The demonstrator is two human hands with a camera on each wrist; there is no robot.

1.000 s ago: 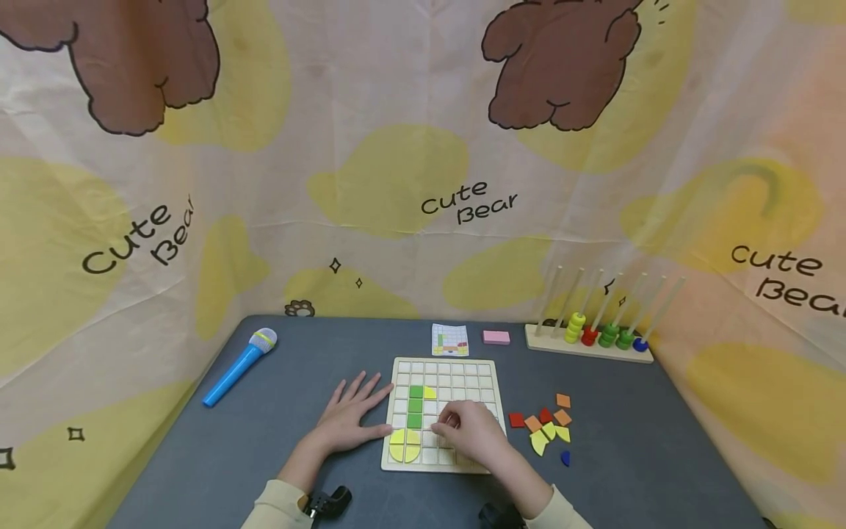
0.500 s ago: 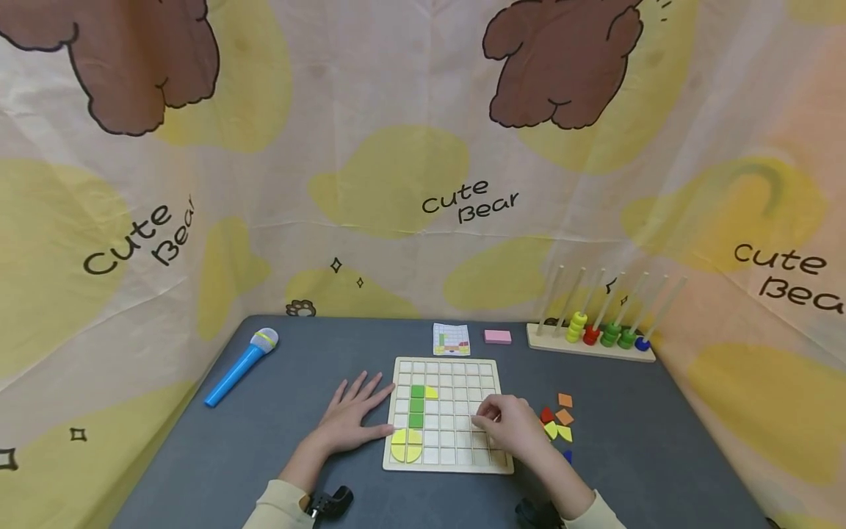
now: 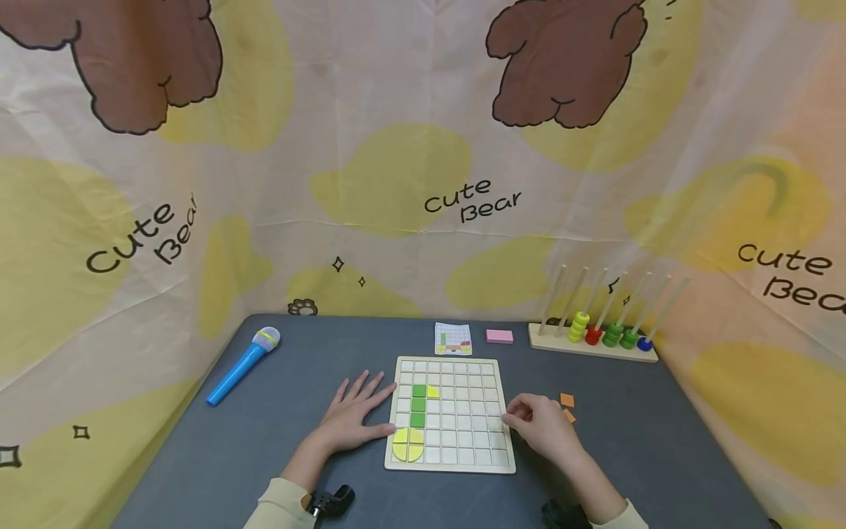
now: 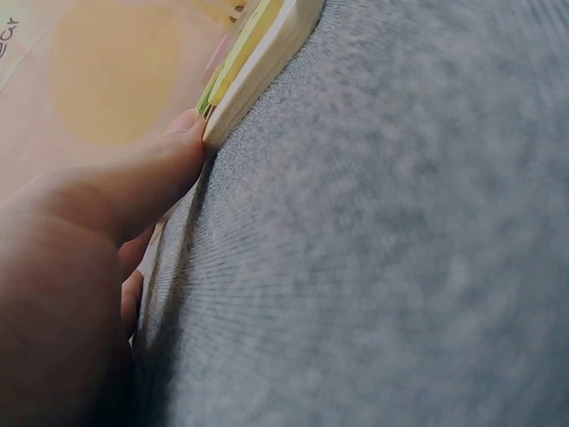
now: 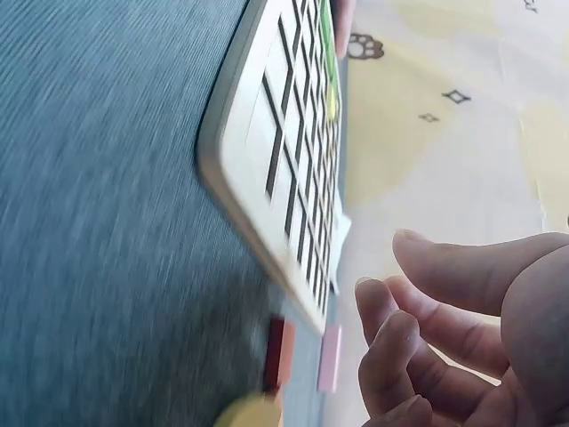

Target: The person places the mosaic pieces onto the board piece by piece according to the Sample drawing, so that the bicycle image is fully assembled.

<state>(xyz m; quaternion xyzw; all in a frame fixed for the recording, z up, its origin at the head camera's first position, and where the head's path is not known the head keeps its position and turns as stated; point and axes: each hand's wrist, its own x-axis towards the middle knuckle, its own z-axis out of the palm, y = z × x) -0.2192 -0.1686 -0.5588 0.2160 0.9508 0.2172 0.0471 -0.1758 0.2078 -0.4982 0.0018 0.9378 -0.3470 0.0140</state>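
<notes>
A pale grid board (image 3: 457, 469) lies on the dark table. Green squares (image 3: 418, 405) form a column on it, with a yellow piece (image 3: 432, 392) beside the top one. Rounded yellow pieces (image 3: 407, 445) make a circle at its lower left. My left hand (image 3: 353, 422) rests spread, thumb and index fingertips at the board's left edge. Past the right edge hovers my right hand (image 3: 542, 426), fingers loosely bent; the right wrist view shows a gap between thumb and fingers, nothing held. Orange squares (image 3: 567, 400) show behind it; a red piece (image 5: 278, 351) appears below the fingers.
A small pattern card (image 3: 452, 339) and a pink block (image 3: 499, 336) lie behind the board. At the back right stands a bead rack (image 3: 595, 342) with upright pegs. A blue toy microphone (image 3: 241, 367) lies at the left, and a printed cloth (image 3: 370, 176) hangs behind the table.
My right hand has moved right, from over the middle of the board to beyond its right edge, now covering most of the loose pieces. My left hand has stayed put.
</notes>
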